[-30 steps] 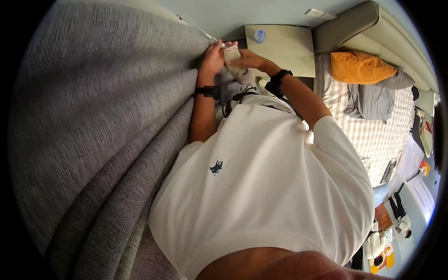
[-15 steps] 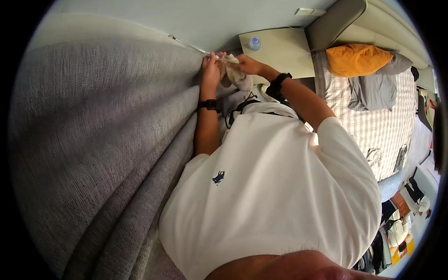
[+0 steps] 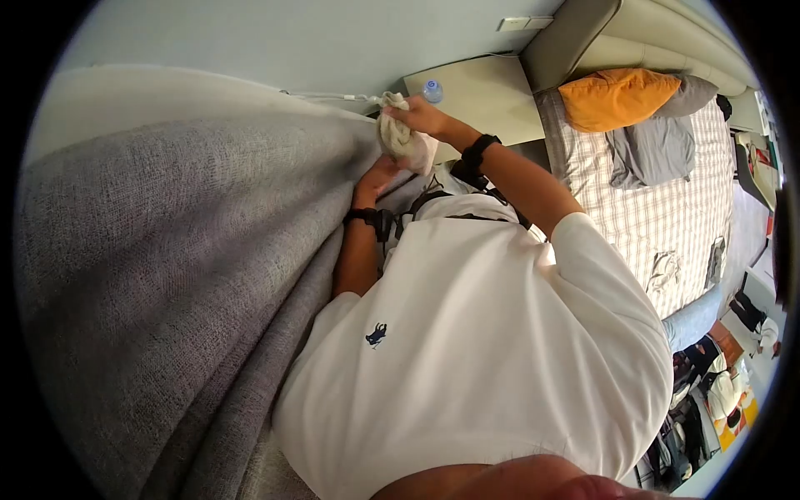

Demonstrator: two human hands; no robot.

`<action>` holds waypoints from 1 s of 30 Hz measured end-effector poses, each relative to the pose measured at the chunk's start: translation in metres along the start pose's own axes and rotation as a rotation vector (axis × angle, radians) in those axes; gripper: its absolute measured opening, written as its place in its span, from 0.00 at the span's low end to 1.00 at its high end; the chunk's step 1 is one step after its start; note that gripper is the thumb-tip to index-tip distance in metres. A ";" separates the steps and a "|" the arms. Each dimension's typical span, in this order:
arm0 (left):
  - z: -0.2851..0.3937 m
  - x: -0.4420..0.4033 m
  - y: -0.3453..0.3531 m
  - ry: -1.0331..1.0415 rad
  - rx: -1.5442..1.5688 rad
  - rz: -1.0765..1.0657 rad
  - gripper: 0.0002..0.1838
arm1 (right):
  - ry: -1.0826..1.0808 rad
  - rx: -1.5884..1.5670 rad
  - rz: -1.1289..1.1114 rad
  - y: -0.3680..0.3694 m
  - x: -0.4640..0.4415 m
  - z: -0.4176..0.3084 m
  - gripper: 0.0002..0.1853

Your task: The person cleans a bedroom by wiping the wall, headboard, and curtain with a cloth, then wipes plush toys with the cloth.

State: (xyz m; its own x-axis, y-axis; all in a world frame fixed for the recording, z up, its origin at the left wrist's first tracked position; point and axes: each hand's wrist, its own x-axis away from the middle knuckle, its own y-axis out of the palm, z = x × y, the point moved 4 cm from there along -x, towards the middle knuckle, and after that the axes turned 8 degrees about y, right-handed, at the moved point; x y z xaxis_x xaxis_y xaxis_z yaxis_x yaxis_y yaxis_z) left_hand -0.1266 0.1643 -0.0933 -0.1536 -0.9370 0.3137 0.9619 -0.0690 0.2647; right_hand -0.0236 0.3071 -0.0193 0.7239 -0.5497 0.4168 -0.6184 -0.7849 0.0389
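Note:
A crumpled off-white cloth (image 3: 393, 132) hangs beside the grey curtain (image 3: 192, 208). My right hand (image 3: 421, 117) grips its upper part, near the end of a white cord or rod (image 3: 346, 97) along the wall. Lower down, my left hand (image 3: 381, 177) is at the cloth's bottom edge, close to the curtain; its fingers are partly hidden, so its grip is unclear. Black bands circle both wrists.
Behind my right hand is a pale bedside table (image 3: 492, 92) with a clear bottle (image 3: 432, 92). To the right are a checked bed (image 3: 667, 217), an orange pillow (image 3: 618, 98) and grey cloths. People (image 3: 725, 392) show at the lower right.
My left hand has moved down from the cord to the cloth's lower end. The right hand has shifted to the cloth's top, and the cloth now hangs lower and more bunched.

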 end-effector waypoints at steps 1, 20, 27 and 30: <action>0.003 0.000 0.004 -0.054 -0.037 -0.075 0.33 | 0.046 -0.098 0.019 -0.004 0.004 -0.004 0.18; 0.033 -0.014 0.072 -0.262 -0.136 -0.127 0.40 | 0.406 -0.315 -0.201 -0.011 0.042 0.043 0.19; 0.032 -0.002 0.073 -0.225 -0.197 -0.204 0.40 | 0.393 -0.266 -0.019 -0.005 0.045 0.024 0.20; 0.036 0.015 0.072 -0.247 -0.213 -0.214 0.42 | 0.423 0.031 -0.208 0.009 0.051 0.023 0.21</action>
State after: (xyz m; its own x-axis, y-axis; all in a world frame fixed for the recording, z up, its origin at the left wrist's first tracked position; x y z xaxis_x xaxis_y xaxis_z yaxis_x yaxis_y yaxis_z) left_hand -0.0682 0.1580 -0.0364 -0.3808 -0.7846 0.4893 0.9236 -0.3482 0.1605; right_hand 0.0147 0.2653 -0.0183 0.6394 -0.2203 0.7367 -0.4592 -0.8779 0.1360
